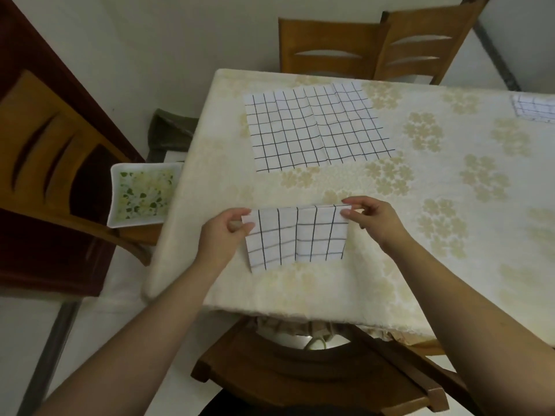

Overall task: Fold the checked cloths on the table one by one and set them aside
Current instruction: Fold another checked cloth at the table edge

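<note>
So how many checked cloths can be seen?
3: a folded cloth held by both hands, a flat cloth mid-table, and a cloth cut off at the right edge. More may be hidden.

We see a table [450, 205] under a cream flowered cover, wooden chairs [330, 49] around it, a dark door [24, 49] at left, pale walls [180, 31], a white floor [99, 334].

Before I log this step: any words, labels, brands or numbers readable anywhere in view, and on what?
None: no readable text in this view.
Folded white checked cloth held by both hands: black grid lines only.
Flat white checked cloth: grid only.
Cream floral tablecloth: flower pattern only.
White square dish with green leaf print: no lettering.
</note>
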